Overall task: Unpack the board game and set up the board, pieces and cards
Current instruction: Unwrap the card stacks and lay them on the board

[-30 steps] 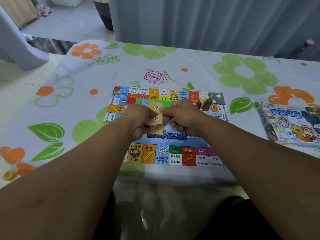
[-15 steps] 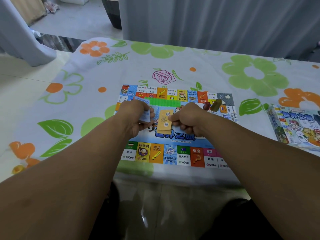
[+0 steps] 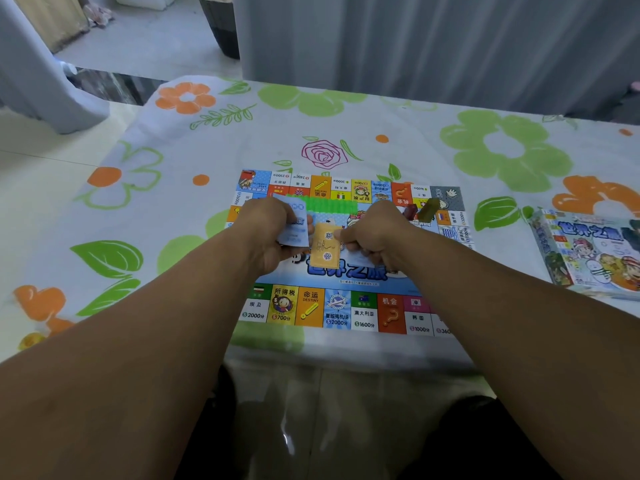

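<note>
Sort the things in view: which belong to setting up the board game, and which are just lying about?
Belong: colourful printed game board, orange cards in the right hand, pale blue cards in the left hand, green stack on the board, illustrated game box.
Lying about: flowered tablecloth, grey curtain, dark bin.

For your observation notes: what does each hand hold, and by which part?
The left hand grips blue cards by their left side; the right hand pinches orange cards at their right edge.
</note>
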The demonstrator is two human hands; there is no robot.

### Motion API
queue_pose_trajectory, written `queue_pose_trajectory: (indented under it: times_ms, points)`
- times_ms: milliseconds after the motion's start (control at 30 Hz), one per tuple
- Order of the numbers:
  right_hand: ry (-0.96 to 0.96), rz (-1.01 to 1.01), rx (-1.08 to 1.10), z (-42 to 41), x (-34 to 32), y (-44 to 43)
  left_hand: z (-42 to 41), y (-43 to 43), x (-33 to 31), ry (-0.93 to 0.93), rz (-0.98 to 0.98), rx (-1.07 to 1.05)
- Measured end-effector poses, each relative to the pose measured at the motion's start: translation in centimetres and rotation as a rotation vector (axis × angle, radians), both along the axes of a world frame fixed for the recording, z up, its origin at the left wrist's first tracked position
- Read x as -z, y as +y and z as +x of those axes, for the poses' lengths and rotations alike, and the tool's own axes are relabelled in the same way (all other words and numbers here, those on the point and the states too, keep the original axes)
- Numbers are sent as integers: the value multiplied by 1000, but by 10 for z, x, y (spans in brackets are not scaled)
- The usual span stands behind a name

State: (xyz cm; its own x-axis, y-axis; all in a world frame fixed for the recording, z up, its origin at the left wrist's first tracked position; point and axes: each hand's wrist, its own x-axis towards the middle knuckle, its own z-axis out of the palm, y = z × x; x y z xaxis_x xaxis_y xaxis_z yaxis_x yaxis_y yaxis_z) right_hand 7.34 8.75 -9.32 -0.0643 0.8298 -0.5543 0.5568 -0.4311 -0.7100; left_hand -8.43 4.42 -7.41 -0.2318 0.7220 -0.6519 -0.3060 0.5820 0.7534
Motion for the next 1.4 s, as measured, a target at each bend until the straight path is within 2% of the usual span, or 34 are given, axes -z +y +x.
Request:
queue_pose_trajectory:
  times_ms: [267, 400, 567, 767, 900, 1100, 1333, 1400]
  points:
    - [251, 37, -3, 5, -9, -4, 15, 7, 9, 41, -24, 82]
    - [212, 45, -32, 15, -12, -5, 26, 9, 10, 43, -26, 138]
    - [185, -4, 55, 31, -12, -1, 33, 9, 10, 13, -19, 123]
    - [56, -91, 44, 49, -9, -1, 28, 9, 12, -36, -32, 158]
    - [5, -88, 52, 50, -4, 1, 28, 10, 12, -2, -23, 170]
    - [-22, -84, 58, 50, -1, 2, 30, 11, 10, -52, -12, 84]
    - [-15, -29, 63, 49, -3, 1, 31, 13, 17, -28, -25, 143]
    - [44, 9, 33, 46, -5, 0, 33, 13, 17, -15, -19, 164]
